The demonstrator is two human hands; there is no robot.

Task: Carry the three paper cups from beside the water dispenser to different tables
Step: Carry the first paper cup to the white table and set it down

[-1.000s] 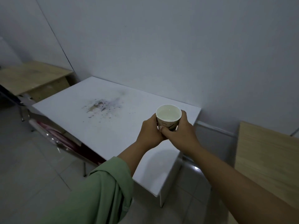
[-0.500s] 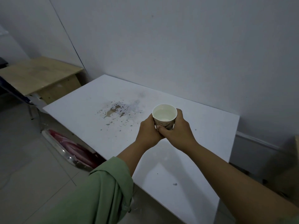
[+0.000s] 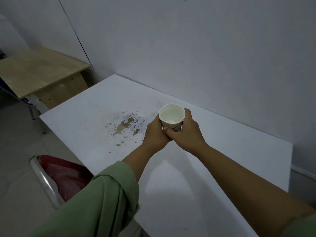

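A white paper cup (image 3: pixel 171 115) with liquid in it is held upright between both hands, above the middle of a white table (image 3: pixel 213 168). My left hand (image 3: pixel 154 135) wraps its left side and my right hand (image 3: pixel 185 132) wraps its right side, fingers meeting under the front. The cup's lower wall is hidden by the fingers. Whether its base touches the tabletop cannot be told. No other paper cup is in view.
A stained, chipped patch (image 3: pixel 124 127) marks the tabletop left of the cup. A red chair (image 3: pixel 59 175) with a metal frame is tucked at the table's left edge. A wooden table (image 3: pixel 35 71) stands at the far left. A grey wall runs behind.
I have come closer to the white table, which now fills more of the view. The cup, still held in both hands, has moved over the tabletop near the stain.
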